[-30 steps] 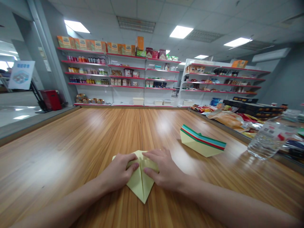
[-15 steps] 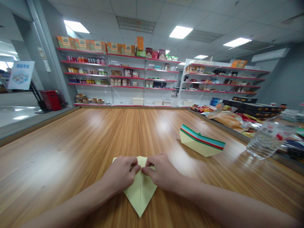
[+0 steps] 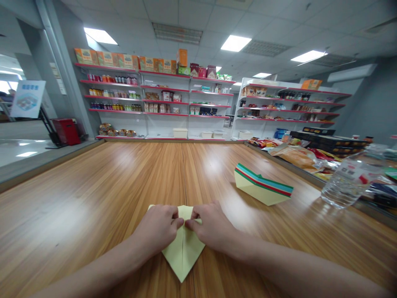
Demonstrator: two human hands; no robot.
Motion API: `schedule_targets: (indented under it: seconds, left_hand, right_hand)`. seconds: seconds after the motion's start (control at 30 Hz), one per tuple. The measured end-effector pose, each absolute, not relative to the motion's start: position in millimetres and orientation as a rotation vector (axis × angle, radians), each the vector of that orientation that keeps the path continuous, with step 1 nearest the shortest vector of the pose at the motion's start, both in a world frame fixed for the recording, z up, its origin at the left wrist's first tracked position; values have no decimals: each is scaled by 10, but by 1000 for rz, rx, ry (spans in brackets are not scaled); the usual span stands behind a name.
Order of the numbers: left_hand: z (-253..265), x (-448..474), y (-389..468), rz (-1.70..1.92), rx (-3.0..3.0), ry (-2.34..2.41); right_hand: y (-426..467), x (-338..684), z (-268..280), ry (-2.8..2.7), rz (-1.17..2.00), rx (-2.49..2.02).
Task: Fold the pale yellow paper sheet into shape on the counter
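Note:
A pale yellow sheet of folded paper (image 3: 182,256) lies on the wooden table, its pointed corner toward me and a crease down its middle. My left hand (image 3: 161,225) is closed on the paper's left part, thumb and fingers pinched near the crease. From the other side my right hand (image 3: 211,225) pinches it the same way, with the two thumbs almost meeting. Both hands cover much of the paper's upper half. To the right stands a folded paper boat (image 3: 263,186), pale yellow with green, blue, white and red stripes along its top edge.
A clear plastic bottle (image 3: 344,182) stands at the right, near snack bags (image 3: 294,156) and stacked black boxes (image 3: 328,142). The wooden table (image 3: 124,178) has a raised edge. Stocked shelves (image 3: 164,101) line the back, and a sign stand (image 3: 28,99) is at the left.
Both hands keep nearly the same pinch on the paper. The paper's near tip has shifted very slightly left; the boat looks the same.

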State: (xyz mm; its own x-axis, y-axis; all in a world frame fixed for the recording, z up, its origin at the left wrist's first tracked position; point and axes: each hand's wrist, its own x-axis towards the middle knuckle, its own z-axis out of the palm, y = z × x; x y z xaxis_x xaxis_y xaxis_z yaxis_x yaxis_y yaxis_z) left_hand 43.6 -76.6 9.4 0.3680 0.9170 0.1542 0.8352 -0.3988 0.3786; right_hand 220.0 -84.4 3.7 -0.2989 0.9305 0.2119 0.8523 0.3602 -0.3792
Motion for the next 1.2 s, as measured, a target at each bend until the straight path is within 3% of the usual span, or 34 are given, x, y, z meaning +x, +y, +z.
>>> schedule_targets:
  seconds: [0.2, 0.4, 0.6, 0.73, 1.2]
  left_hand:
    - [182, 436, -824, 525, 2515, 1642]
    - [143, 428, -861, 468, 2595, 1323]
    - [244, 533, -1150, 79, 2829, 1218]
    - [378, 643, -1353, -27, 2648, 1225]
    - [373, 449, -1139, 208, 2574, 1049]
  right_hand:
    - [-892, 2198, 94, -2169, 298, -1472]
    - [-879, 2223, 104, -2318, 392, -1307]
    - [-851, 2311, 111, -2391, 410, -1256]
    - [-856, 2338, 159, -2439, 367, -1271]
    - [-1064, 2425, 559, -2880, 302, -1023]
